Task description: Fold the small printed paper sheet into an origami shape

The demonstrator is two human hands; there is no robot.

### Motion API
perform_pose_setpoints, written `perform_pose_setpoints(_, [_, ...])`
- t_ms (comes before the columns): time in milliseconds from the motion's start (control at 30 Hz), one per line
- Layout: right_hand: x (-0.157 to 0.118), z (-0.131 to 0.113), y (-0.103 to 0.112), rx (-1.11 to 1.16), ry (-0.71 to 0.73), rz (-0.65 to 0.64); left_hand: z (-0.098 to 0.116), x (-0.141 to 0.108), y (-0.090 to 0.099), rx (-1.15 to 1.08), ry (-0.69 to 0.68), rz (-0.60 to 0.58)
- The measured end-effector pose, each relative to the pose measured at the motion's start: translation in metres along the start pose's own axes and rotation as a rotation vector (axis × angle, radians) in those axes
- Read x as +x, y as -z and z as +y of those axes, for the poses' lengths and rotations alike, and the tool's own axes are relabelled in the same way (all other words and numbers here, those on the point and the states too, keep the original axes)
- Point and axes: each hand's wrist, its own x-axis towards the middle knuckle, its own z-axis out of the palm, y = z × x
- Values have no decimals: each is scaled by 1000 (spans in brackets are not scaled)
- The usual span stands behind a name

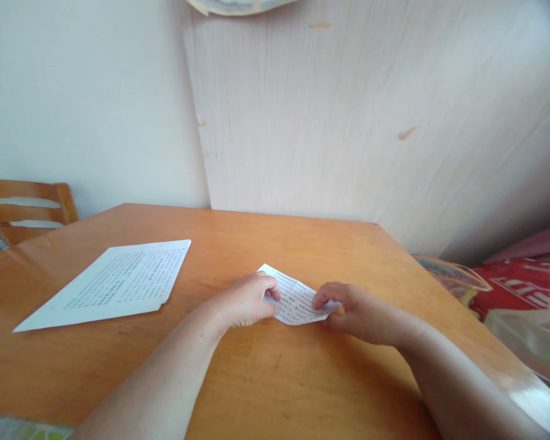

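Observation:
A small piece of printed paper [296, 300], perhaps folded, is held between my two hands over the middle of the wooden table [256, 379]. My left hand [252, 299] grips its left side, fingers curled over the edge. At the right corner, my right hand [355, 310] pinches the paper between thumb and fingers. Rows of dark print cover its upper face. How many layers it has I cannot tell.
To the left on the table lies a stack of printed sheets [119, 278]. A wooden chair [27, 208] stands beyond the left edge. Past the right edge are red and clear plastic bags [517, 293]. A pale wall panel [302, 122] rises behind the table.

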Motion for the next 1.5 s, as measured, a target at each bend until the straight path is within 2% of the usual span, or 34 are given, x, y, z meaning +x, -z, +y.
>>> perform_pose_setpoints(200, [8, 8, -2, 223, -21, 6, -4, 0, -2, -1, -22, 3])
perform_pose_setpoints(433, [14, 17, -8, 267, -117, 42, -4, 0, -1, -12, -23, -9])
perform_pose_setpoints(700, [22, 18, -17, 115, -195, 181, -2, -1, -1, -5, -18, 3])
perform_pose_setpoints(933, [22, 20, -23, -49, -229, 236, 3, -3, 1, 20, 13, 8])
perform_pose_setpoints(1033, [21, 19, -22, -64, -233, 238, 5, -6, 1, 23, 28, 6])
perform_pose_setpoints(1233, [18, 18, -17, -67, -257, 189, 7, -10, -1, -47, 63, -79])
perform_pose_setpoints(1400, [17, 19, -17, -99, -249, 187, 11, -11, 0, -21, 36, -62])
perform_pose_setpoints(1500, [17, 19, -18, -119, -268, 187, 14, -12, 0, -27, 66, -47])
